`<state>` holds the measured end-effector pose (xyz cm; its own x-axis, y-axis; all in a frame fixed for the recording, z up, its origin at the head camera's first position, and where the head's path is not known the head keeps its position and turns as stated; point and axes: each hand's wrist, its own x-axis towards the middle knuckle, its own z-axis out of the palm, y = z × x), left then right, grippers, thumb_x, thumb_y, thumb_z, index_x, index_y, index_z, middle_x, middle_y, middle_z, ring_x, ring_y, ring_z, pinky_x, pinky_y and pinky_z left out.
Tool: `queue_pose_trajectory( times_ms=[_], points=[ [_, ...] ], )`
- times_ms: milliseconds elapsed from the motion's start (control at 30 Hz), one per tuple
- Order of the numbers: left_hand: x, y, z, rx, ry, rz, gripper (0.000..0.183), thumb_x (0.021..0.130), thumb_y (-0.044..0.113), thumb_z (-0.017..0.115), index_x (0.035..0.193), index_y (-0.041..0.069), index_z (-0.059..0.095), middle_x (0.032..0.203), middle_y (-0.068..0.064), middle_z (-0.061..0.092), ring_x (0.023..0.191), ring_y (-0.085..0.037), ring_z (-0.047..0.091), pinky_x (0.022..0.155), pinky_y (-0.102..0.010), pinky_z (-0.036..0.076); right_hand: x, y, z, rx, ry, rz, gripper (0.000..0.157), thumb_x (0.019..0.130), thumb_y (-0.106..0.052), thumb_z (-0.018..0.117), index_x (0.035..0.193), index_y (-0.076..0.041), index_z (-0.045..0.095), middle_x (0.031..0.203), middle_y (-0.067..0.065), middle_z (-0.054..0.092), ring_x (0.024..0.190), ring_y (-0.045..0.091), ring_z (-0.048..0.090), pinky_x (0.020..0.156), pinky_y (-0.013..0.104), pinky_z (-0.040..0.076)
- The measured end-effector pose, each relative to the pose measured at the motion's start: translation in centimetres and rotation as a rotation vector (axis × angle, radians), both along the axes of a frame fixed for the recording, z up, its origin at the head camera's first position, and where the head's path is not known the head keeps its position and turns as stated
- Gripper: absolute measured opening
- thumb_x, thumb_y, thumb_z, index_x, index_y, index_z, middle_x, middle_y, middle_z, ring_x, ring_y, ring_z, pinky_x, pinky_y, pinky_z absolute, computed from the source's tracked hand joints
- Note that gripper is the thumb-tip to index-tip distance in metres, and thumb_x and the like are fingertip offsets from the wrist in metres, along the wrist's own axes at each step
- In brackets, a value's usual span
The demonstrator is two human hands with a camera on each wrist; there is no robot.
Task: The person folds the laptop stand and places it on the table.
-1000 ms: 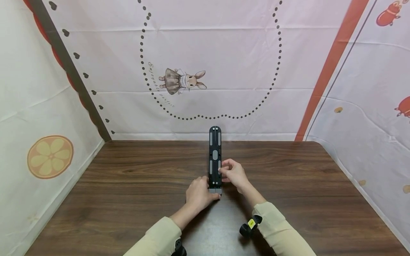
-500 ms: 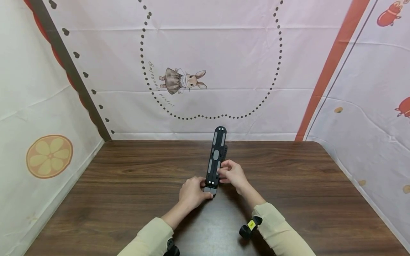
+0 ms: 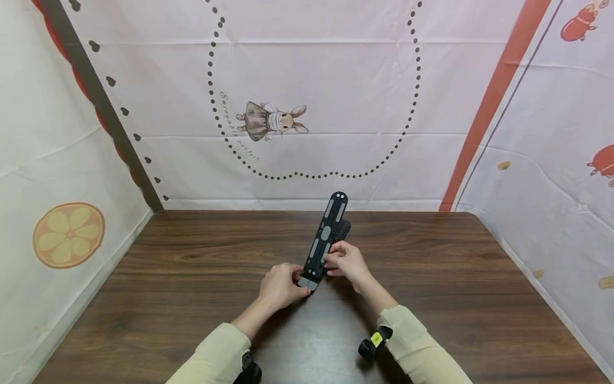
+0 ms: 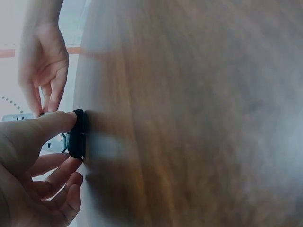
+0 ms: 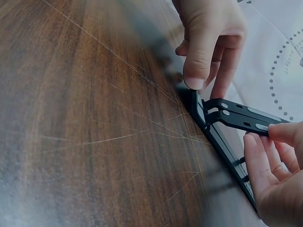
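A narrow black folding stand with grey pads [image 3: 325,233], probably a laptop stand, leans to the right over the table in the head view. My left hand [image 3: 280,285] pinches its grey-padded lower end between thumb and fingers. On the stand's right edge, my right hand [image 3: 351,262] pinches the raised arm. A dark toothed support piece [image 3: 343,229] shows behind that arm. The right wrist view shows the raised double arms [image 5: 236,117] hinged at an angle to the long base [image 5: 233,163]. From the left wrist, the black end [image 4: 76,135] appears beneath my thumb.
The brown wood-grain table [image 3: 192,256] carries the stand's base. A white printed cloth [image 3: 364,90] rises behind the table's far edge, with further cloth on both sides. A small black wrist camera [image 3: 368,348] sits at my right cuff.
The stand has turned clockwise: its lower end moved left with my left hand, its top swung right. More of the toothed support shows. My right hand has stayed nearly in place.
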<state>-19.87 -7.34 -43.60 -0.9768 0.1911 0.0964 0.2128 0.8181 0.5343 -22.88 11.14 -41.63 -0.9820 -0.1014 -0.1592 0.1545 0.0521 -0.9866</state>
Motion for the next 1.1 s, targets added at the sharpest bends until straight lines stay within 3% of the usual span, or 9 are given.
queue_pose_trajectory(
  times_ms=[200,500,733,1100],
  points=[
    [0.1,-0.2,0.0,0.001,0.016,0.020,0.039,0.065,0.026,0.078,0.102,0.013,0.070,0.091,0.000,0.068,0.082,-0.017,0.063,0.062,-0.033,0.048,0.7,-0.2,1.0,0.010,0.000,0.004,0.022,0.086,0.001,0.059,0.101,0.011,0.047,0.087,0.016,0.065,0.084,0.034,0.066,0.064,0.035,0.055],
    [0.3,0.1,-0.2,-0.009,0.020,0.040,0.046,0.064,0.034,0.079,0.103,0.013,0.068,0.087,0.000,0.062,0.076,-0.015,0.058,0.059,-0.032,0.046,-0.5,-0.1,-1.2,-0.025,-0.003,-0.036,0.017,0.084,-0.001,0.062,0.095,0.004,0.050,0.078,0.006,0.065,0.077,0.028,0.067,0.056,0.029,0.054],
    [0.1,0.4,-0.1,-0.042,0.028,0.060,0.054,0.059,0.043,0.081,0.101,0.013,0.067,0.077,0.003,0.053,0.068,-0.012,0.049,0.053,-0.028,0.039,-0.5,-0.2,-1.4,-0.011,0.016,-0.050,0.013,0.084,0.000,0.061,0.092,0.002,0.051,0.077,0.006,0.065,0.076,0.027,0.067,0.055,0.029,0.054],
    [0.1,-0.1,0.0,-0.048,0.030,0.072,0.048,0.062,0.036,0.081,0.102,0.015,0.067,0.080,0.002,0.057,0.068,-0.013,0.053,0.053,-0.028,0.041,-0.3,-0.5,-1.2,0.004,0.021,-0.028,0.013,0.086,-0.002,0.060,0.095,0.003,0.051,0.080,0.007,0.066,0.072,0.021,0.067,0.059,0.031,0.055]
  ],
)
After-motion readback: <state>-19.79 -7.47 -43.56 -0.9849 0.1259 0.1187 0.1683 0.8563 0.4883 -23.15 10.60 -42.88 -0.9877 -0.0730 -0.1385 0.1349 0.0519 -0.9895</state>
